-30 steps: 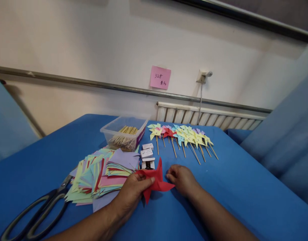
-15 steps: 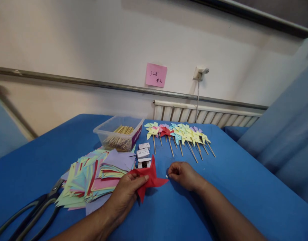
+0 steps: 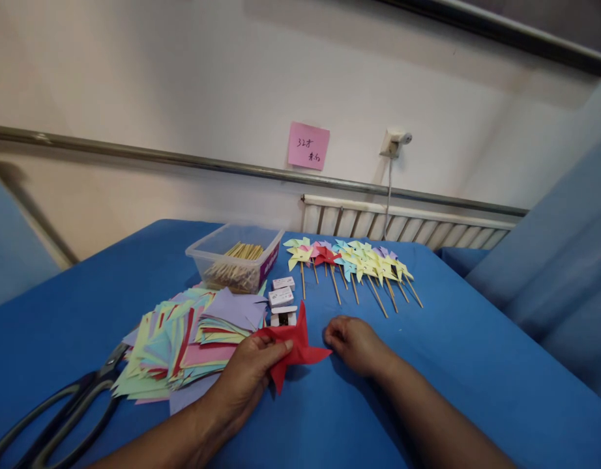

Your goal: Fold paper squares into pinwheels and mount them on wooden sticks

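My left hand pinches a red paper pinwheel with its thumb on the folded centre. The blades stick out up, down and to the right. My right hand is just right of the pinwheel, thumb and forefinger pressed together close to the right blade's tip. The small shiny pin seen at those fingertips a moment ago is now hidden by the fingers. Beyond the pinwheel stands an open small white box with dark contents, and two more white boxes lie behind it.
Left of my hand lies a pile of coloured paper squares, with large scissors beside it. A clear plastic tub holds thin wooden sticks. Several finished pinwheels on sticks lie at the back right of the blue-covered table.
My right fingers have turned slightly, and the shiny pin at their tips is out of sight. My left hand keeps hold of the red pinwheel. The whole view has shifted a little.
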Demonstrator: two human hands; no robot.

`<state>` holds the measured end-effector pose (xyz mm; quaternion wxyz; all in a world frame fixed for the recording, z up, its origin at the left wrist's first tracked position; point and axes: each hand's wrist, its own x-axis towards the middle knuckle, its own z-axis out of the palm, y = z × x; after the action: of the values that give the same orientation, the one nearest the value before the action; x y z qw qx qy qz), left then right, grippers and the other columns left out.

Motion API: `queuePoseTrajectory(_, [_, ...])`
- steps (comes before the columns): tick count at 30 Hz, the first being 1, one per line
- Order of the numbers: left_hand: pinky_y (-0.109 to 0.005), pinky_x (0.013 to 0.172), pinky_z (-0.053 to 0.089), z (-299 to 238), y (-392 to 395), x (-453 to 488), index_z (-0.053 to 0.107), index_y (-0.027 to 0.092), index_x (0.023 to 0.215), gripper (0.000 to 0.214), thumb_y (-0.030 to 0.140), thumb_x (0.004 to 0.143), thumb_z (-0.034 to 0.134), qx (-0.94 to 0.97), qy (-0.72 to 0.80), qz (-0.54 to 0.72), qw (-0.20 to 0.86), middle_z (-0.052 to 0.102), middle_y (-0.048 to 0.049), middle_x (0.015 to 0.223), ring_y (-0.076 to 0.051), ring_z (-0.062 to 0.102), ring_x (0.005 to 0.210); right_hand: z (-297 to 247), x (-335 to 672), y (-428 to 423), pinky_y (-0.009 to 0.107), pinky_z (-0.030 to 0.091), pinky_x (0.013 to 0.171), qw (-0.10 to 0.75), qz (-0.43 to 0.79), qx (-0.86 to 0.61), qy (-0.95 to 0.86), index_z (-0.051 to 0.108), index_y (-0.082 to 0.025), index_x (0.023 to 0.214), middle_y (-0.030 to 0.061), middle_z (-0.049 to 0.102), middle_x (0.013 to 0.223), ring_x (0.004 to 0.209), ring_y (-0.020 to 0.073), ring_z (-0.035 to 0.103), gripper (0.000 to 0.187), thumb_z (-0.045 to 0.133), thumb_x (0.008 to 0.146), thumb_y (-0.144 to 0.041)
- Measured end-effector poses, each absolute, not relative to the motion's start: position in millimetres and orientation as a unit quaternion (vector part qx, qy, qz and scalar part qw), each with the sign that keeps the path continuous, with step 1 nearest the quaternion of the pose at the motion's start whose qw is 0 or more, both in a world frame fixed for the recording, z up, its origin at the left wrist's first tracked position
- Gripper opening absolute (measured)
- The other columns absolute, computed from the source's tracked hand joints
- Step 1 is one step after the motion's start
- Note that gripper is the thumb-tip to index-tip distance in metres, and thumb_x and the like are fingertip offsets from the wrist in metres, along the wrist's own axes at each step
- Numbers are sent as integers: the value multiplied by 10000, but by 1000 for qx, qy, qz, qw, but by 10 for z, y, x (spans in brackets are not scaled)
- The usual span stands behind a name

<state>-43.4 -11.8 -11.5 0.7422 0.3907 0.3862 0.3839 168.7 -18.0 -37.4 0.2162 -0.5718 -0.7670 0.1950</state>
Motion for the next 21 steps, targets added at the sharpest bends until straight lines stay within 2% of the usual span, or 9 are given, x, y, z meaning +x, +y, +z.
queuePoseTrajectory(21, [-222,624,486,-99,-127,-425,696,112,801,180,213,657,733,380,385,380,750,711,-67,741,-134,630,631,-348,1684,-190,196,340,662,221,200,-577,-761,565,-177,725,14,595,760,731,118,531,137,476,819,-132])
